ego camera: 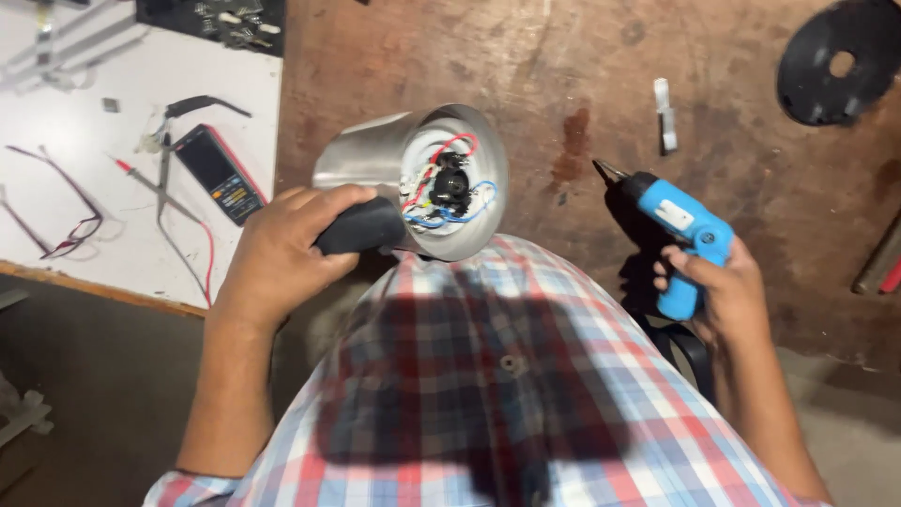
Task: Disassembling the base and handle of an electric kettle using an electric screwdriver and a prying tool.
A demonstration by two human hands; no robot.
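head view, looking straight down past a plaid shirt. the left hand is wrapped tight around the black handle of a steel kettle body, fingers closed over the top of it. the kettle body is held on its side, above the edge of the brown table and close against the shirt, with its open underside turned up toward the camera. inside that underside sit a black round connector and red, blue and white wires looping around it.

the right hand is closed around the handle of a blue cordless screwdriver, whose bit tip points up and left, toward the kettle body but well apart from it. a bare stretch of stained table lies between the two.

other things lie farther off. a small white plastic piece rests on the table above the screwdriver. a black round base plate with a hole in it sits at the top right corner. at the right edge something long and reddish shows only in part, too cut off to tell. to the left, a white surface carries a dark multimeter with red and black probe leads, a pair of glasses, and at the top a dark tray of small metal parts.
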